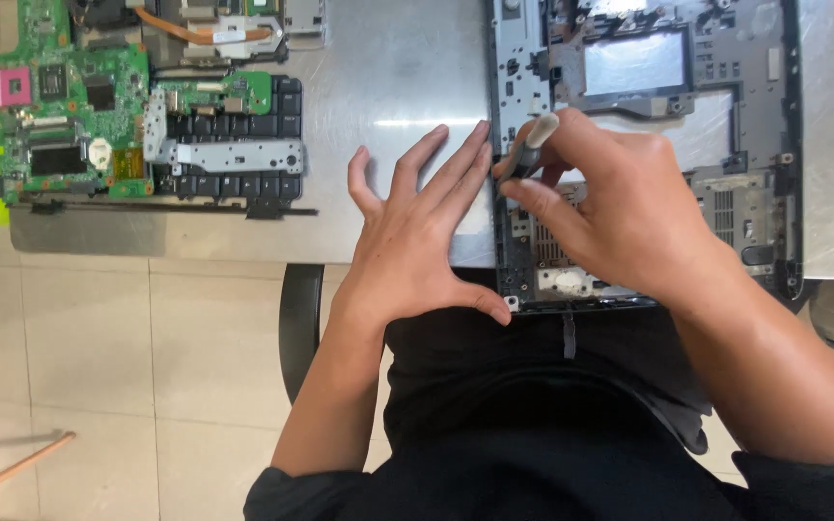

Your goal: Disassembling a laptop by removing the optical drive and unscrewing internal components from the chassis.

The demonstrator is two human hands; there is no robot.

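From the head camera, the grey laptop base (649, 145) lies on the metal table (398, 87), its near edge overhanging the table's front edge above the lap. Bare tabletop lies between the base and the green board (69, 116) and keyboard (234, 135) at far left. The left hand (417, 241) lies flat with fingers spread, gripping nothing, its fingertips against the base's left edge. The right hand (620, 212) pinches a screwdriver (531, 145), tip down on the base's left part.
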